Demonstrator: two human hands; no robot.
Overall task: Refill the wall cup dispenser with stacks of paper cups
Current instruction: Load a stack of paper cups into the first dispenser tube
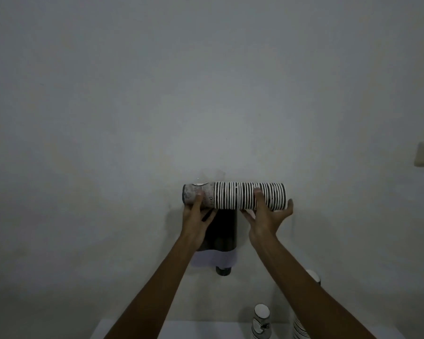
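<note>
Hands hold a stack of paper cups (235, 196) sideways against the wall, just above the dark wall dispenser (222, 231). Left hand (197, 216) has its grip closed around the base end; right hand (267, 214) cradles the rim end, fingers spread. Light, easily crushed, likely to slide apart; best supported at both ends. More cups (261, 321) stand on the worktop (194, 330).

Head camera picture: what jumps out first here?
A long stack of striped paper cups held sideways against the bare wall, left hand at its closed end and right hand near its open end. Just below sits the dark wall dispenser, and more cups stand at the bottom.
</note>
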